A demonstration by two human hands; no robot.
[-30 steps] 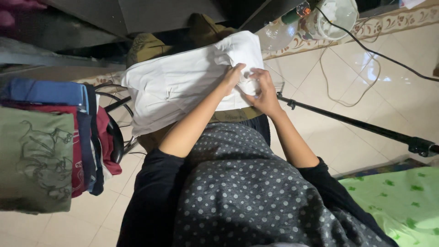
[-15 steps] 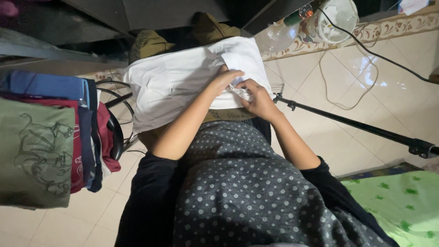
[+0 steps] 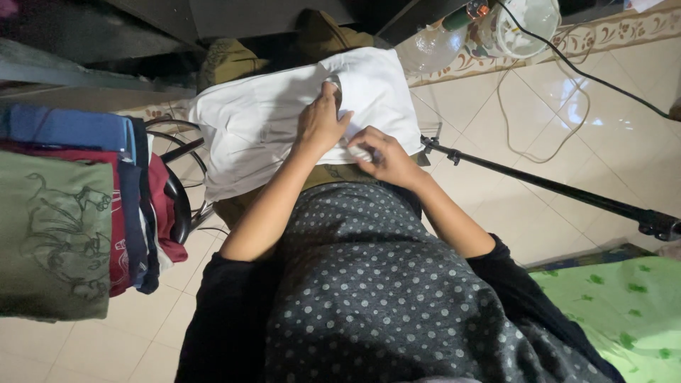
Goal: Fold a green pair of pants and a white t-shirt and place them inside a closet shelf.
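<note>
A: Starting left, we see a stack of folded clothes, olive piece on top, blue and red ones beside it, hanging over a dark chair frame.

B: Next, the white cloth. We see it spread over an olive-covered surface, reaching its far edge, right in front of us.

A: Left hand?

B: We have it lying flat on the white cloth near its right half, fingers stretched out, pressing down. Grip is open, nothing pinched.

A: Right hand?

B: Just beside the left one, at the cloth's near right corner. Fingers curled onto the fabric; we can't tell whether the grip is closed on a fold or just resting.

A: Further right?

B: A black pole slanting over the tiled floor, a cable, a white fan at the top, green patterned bedding in the bottom right corner.
</note>
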